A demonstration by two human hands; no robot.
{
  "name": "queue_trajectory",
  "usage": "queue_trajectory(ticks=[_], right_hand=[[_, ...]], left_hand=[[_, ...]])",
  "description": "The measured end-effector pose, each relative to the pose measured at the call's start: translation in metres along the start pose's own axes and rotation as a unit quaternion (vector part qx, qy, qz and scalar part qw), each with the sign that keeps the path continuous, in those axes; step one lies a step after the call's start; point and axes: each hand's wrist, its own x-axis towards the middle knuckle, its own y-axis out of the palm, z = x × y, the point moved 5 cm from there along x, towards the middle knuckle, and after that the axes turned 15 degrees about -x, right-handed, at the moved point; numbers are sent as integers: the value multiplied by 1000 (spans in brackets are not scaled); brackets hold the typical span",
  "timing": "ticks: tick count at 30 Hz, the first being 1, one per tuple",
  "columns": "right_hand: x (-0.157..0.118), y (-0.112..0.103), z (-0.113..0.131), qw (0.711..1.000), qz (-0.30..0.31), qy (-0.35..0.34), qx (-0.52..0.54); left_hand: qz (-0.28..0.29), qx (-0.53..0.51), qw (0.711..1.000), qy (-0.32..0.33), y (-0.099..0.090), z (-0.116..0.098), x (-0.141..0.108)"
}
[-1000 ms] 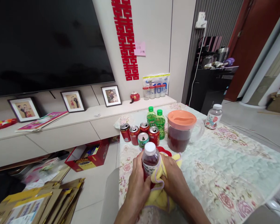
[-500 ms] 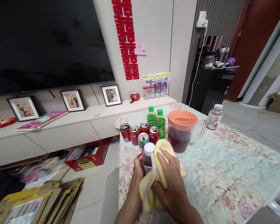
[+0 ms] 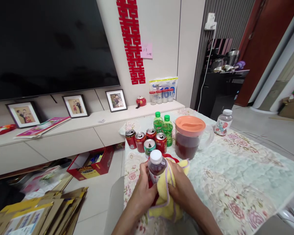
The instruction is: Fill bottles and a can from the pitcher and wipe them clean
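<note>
The yellow cloth with pale purple edging (image 3: 163,187) has dropped from the bottle's shoulder to its right side, uncovering more of the front; the working contact now appears lower down. The clear, rounded bottle of dark liquid with a white cap (image 3: 157,167) stands roughly upright between the two hands. The left hand (image 3: 145,189) curls around its left side, and the right hand (image 3: 182,184) clutches the bunched cloth against the opposite side, its fingers partly hidden by the folds. Part of a red object (image 3: 173,157), its shape unclear, shows just beyond the hands. Farther ahead stand opened red drink cans (image 3: 140,142); the orange-lidded clear plastic jug (image 3: 187,147) is beyond the right hand.
</note>
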Motion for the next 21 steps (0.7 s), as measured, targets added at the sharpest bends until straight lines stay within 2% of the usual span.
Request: queue_trajectory(ticks=[4, 6, 11, 16, 21], right_hand=[[2, -1, 6, 1000, 3, 5, -1], [1, -1, 7, 1000, -4, 6, 9], [-1, -5, 7, 998, -24, -6, 61], [0, -11, 13, 985, -12, -7, 169], [-1, -6, 13, 952, 28, 57, 298]], left_hand=[[17, 26, 999, -8, 4, -8, 1], [1, 52, 999, 14, 5, -11, 2], [-53, 33, 997, 47, 4, -12, 0], [-75, 10, 994, 79, 1, -17, -10], [-90, -57, 991, 78, 9, -22, -17]])
